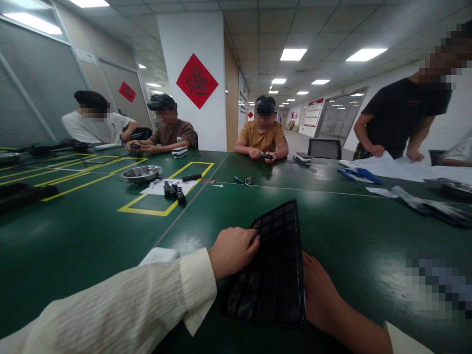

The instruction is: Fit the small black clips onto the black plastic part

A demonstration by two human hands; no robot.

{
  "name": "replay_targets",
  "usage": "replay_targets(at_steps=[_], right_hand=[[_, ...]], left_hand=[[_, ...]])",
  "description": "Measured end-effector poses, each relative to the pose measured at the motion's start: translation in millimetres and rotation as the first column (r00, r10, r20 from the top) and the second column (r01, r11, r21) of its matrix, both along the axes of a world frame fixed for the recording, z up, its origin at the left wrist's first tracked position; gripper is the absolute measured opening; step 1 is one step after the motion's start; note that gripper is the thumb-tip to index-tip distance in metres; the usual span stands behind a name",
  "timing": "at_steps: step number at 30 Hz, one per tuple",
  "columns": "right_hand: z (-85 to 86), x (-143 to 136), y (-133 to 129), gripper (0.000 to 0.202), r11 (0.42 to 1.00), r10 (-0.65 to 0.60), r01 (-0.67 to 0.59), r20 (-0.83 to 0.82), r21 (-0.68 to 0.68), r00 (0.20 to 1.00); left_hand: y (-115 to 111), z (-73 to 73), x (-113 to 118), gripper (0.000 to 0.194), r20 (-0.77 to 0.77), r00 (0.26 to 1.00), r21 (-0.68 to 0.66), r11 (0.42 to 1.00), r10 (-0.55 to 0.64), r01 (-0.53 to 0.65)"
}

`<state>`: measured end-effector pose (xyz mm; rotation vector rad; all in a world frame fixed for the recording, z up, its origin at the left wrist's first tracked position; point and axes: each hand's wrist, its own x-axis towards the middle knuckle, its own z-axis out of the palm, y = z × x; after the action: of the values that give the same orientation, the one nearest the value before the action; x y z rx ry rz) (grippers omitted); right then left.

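Left hand (234, 250): closed on the left rim of the black gridded tray (276, 265). Tray: tilted over the green table (206, 216), well short of its far edge; probably light, semi-stiff, slightly slippery. Grasp opposite long rims; thin walls may flex. Right hand (320, 292): at right rim; closure hidden, cannot tell.

The person wears a long-sleeved cream shirt (121, 302); its cloth is crinkled, and each sleeve has a cuff, smoother and wide.

An office-like workroom (ceiling light panels (294, 54), big green table (332, 221)).
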<state>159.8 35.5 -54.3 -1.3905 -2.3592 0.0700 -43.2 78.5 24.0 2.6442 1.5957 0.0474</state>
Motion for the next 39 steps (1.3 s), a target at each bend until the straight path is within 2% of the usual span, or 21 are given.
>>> replay_targets(at_steps=[6,12,21,32,39], right_hand=[[1.5,0.9,1.0,0.033,1.000,0.014,-0.014,-0.006,-0.023,1.000],[1.2,1.2,1.7,0.034,1.000,0.006,-0.006,-0.002,-0.027,1.000],[3.2,-1.1,-1.2,0.036,1.000,0.002,-0.002,-0.008,0.019,1.000],[3.3,-0.6,1.6,0.033,0.998,-0.005,0.004,-0.012,-0.055,1.000],[1.8,-0.2,1.4,0.032,1.000,0.007,-0.007,0.003,-0.024,1.000]], left_hand=[[-1.8,0.0,0.3,0.045,-0.021,1.000,0.028,0.999,0.016,-0.016],[-2.9,1.8,0.4,0.037,-0.043,0.999,0.026,1.000,0.019,-0.017],[0.5,-0.5,-0.2,0.047,-0.039,0.999,0.015,1.000,-0.009,0.009],[-3.4,0.2,0.5,0.051,-0.017,1.000,0.035,0.999,0.006,-0.005],[-2.9,3.0,0.8,0.043,-0.057,0.998,0.011,1.000,-0.002,0.003]])
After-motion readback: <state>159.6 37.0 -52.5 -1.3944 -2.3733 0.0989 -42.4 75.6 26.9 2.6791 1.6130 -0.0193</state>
